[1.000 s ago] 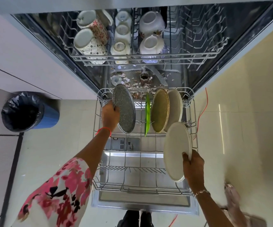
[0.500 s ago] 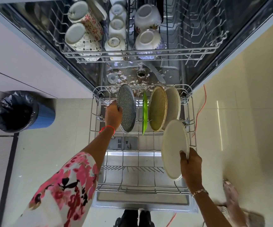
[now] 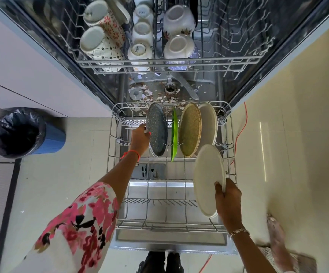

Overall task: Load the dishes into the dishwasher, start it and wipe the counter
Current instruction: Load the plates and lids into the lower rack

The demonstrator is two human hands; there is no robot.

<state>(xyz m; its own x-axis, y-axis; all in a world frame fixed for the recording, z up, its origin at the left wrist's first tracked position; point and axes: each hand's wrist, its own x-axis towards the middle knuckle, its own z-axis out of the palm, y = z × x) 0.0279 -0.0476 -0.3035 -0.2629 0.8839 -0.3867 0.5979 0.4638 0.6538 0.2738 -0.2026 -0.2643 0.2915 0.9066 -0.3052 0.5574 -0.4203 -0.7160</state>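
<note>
A pulled-out lower rack is being occupied at its far end by three plates standing on edge: a green plate, an olive speckled plate and, just behind it, a white plate. Above, the upper rack is being filled by patterned mugs, small cups and upturned bowls. Pale scraps of debris are lying on the tub floor beyond the rack.

A grey speckled plate is being grasped at its left edge by the left grip, upright among the tines, just left of the green plate. A cream plate is being clasped at its lower right rim by the right grip, thumb on its face; it is being held on edge above the rack's right side, near the olive and white plates, and whether it is touching the wires cannot be told.

The rack is resting over the lowered door. A pale tiled floor is being crossed by a red cable on the right, and a blue bin with a black liner is standing on the left beside the pale cabinet fronts.
</note>
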